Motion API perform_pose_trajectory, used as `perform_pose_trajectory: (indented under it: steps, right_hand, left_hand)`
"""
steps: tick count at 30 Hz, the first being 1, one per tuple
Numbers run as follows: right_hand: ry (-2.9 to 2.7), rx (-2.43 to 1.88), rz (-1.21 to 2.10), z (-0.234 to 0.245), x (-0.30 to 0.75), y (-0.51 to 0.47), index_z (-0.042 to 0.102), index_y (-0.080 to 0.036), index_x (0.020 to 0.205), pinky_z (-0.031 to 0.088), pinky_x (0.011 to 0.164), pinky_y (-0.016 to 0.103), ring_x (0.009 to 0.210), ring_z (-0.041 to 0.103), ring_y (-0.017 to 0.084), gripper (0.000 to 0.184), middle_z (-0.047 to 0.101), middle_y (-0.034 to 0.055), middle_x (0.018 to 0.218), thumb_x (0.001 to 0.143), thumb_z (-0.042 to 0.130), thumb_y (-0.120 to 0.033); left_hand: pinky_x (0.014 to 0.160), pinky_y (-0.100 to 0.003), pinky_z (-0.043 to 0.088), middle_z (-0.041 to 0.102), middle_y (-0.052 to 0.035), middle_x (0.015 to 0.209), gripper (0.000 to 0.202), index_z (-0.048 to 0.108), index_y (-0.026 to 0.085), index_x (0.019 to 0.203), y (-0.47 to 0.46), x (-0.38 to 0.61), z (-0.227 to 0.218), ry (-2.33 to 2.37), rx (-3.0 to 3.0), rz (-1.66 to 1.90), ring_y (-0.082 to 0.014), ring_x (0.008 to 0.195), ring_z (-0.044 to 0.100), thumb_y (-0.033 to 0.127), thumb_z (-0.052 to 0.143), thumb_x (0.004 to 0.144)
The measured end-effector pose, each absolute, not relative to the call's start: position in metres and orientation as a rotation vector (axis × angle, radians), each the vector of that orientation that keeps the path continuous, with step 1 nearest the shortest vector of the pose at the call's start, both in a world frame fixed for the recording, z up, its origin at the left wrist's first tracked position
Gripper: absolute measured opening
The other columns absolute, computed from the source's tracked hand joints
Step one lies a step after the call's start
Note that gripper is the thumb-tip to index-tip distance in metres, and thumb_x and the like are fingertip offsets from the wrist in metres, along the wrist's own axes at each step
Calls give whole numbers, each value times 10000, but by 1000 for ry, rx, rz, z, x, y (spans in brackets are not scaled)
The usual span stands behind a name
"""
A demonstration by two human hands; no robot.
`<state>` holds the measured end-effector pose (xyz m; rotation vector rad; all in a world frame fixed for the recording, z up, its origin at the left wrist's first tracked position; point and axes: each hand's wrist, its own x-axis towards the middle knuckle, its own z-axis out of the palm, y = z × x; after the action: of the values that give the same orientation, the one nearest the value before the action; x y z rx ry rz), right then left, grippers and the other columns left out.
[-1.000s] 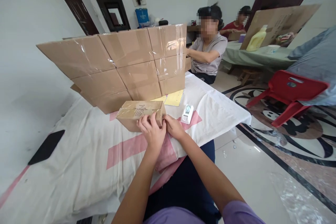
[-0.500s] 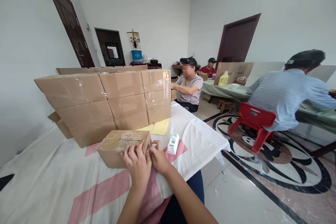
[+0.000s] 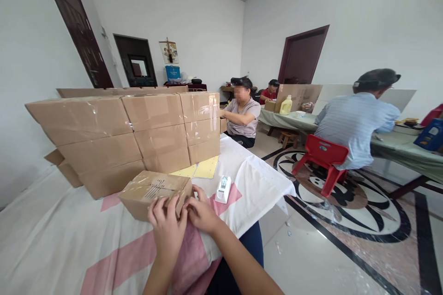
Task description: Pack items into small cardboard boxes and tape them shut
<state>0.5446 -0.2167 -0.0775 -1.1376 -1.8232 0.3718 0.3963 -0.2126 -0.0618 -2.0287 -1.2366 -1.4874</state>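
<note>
A closed cardboard box [image 3: 145, 189] with dark printing on its taped top lies on the cloth-covered table before me. My left hand [image 3: 168, 226] grips its near right corner, fingers bent over the top edge. At the box's right end, my right hand [image 3: 200, 212] has its fingers bent and closed together, close to the left thumb. What the right fingertips pinch there is hidden. Just right of my hands stands a small white tape dispenser [image 3: 223, 190], which neither hand touches.
Behind the box rises a stack of taped cardboard boxes [image 3: 159, 133], with yellow sheets [image 3: 206, 168] at its foot. The table's cloth [image 3: 256, 179] hangs over the right edge. A person [image 3: 242, 115] sits beyond the stack; another sits on a red chair [image 3: 323, 156] at the right.
My view has turned slightly right, so everything sits further left. Both hands stay at the box's right end, with small finger shifts. The box itself seems to stay put on the table.
</note>
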Motion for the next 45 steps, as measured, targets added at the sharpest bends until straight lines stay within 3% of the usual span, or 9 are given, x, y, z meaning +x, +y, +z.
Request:
perform_pose_trajectory:
  steps: [6, 10, 16, 28, 37, 45]
  right_hand:
    - [-1795, -1073, 357, -79, 543, -216, 633, -248, 1024, 363, 1166, 424, 1464, 324, 245, 340, 342, 78, 1509, 775, 568, -25]
    - [-1648, -1044, 405, -84, 541, -210, 557, -242, 1095, 410, 1123, 430, 1367, 444, 243, 293, 437, 104, 1423, 833, 611, -123]
    - [-1459, -1129, 491, -90, 541, -203, 418, -207, 1364, 506, 991, 429, 1194, 557, 265, 608, 549, 132, 1284, 839, 710, -299]
    - [-1506, -1175, 358, -82, 540, -207, 519, -195, 1310, 498, 939, 409, 1085, 560, 259, 430, 608, 106, 1162, 903, 624, -286]
    - [-1494, -1107, 434, -83, 539, -206, 500, -206, 1305, 500, 923, 375, 1070, 590, 229, 402, 600, 97, 1191, 925, 606, -286]
    - [-1512, -1094, 455, -81, 539, -204, 496, -210, 1276, 506, 929, 398, 1106, 570, 239, 365, 587, 101, 1196, 937, 585, -312]
  left_hand:
    - [1129, -605, 356, 458, -194, 1302, 322, 608, 141, 1196, -215, 403, -60, -1299, -2034, -1521, -410, 1401, 334, 262, 638, 898]
    - [1133, -609, 355, 461, -192, 1292, 337, 597, 133, 1201, -215, 403, -59, -1284, -2045, -1541, -415, 1404, 337, 269, 642, 895]
    - [1113, -590, 408, 458, -151, 1280, 367, 571, 190, 1242, -211, 391, -59, -1209, -2165, -1619, -392, 1408, 369, 267, 643, 890]
    - [1131, -570, 411, 475, -137, 1273, 397, 552, 201, 1260, -206, 384, -60, -1126, -2208, -1675, -370, 1418, 379, 250, 660, 882]
    - [1165, -642, 325, 403, -204, 1457, 641, 418, 183, 1378, -209, 391, -67, -1163, -2204, -1726, -416, 1516, 190, 316, 734, 836]
    - [1167, -633, 326, 381, -216, 1478, 598, 387, 184, 1378, -208, 392, -69, -1216, -2191, -1713, -395, 1526, 176, 233, 688, 864]
